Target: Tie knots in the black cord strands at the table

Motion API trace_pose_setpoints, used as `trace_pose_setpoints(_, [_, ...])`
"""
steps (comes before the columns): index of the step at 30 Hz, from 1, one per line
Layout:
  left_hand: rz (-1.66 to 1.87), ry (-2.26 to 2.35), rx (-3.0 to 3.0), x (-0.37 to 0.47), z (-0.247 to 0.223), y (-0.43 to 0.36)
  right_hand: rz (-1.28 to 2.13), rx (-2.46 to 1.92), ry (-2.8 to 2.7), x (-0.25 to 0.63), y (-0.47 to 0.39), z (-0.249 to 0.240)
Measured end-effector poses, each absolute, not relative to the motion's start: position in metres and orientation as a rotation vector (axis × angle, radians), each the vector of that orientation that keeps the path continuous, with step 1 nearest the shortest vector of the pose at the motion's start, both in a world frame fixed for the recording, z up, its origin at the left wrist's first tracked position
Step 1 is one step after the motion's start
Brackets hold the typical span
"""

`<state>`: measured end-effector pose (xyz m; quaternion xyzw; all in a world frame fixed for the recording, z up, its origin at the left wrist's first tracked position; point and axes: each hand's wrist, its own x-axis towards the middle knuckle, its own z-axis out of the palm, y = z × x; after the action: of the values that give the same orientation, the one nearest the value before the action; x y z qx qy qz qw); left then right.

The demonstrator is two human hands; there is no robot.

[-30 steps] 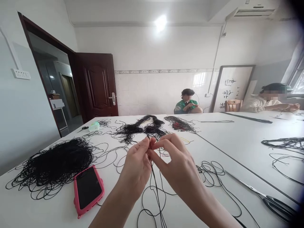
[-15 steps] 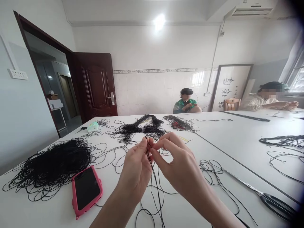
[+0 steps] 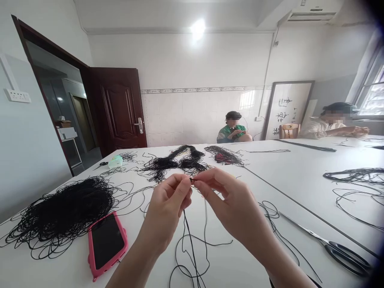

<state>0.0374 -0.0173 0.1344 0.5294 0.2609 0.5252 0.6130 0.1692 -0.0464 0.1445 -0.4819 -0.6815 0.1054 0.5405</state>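
Observation:
My left hand [image 3: 169, 212] pinches a thin black cord [image 3: 189, 230] between thumb and forefinger, above the white table. Facing it, my right hand [image 3: 229, 204] is closed in a pinch on the same cord. A short black bit of it shows between the two sets of fingertips, which almost touch. Loose strands hang below my hands and curl on the tabletop. Whether there is a knot at the fingertips is too small to make out.
A black cord heap [image 3: 64, 212] and a pink-cased phone [image 3: 108, 244] lie left. Scissors [image 3: 330, 244] lie right. More cord bundles [image 3: 177, 160] and a pale green item [image 3: 115, 161] are farther back. One person [image 3: 234, 130] sits behind the table, another person [image 3: 322, 126] at right.
My fingertips have come together, with the right hand's pinch now level with the left thumb. The hanging strands have shifted slightly. The whole view has moved a little.

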Motion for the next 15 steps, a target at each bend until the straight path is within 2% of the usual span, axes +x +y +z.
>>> trace_pose_setpoints(4, [1.246,0.710,1.369,0.0361,0.1337,-0.0175,0.275,-1.100,-1.587,0.1683,-0.0483,0.1467])
trace_pose_setpoints(15, [1.296,0.728,1.299,0.0367,0.1324,-0.0168,0.296,-1.158,-1.558,0.1701,-0.0466,0.1462])
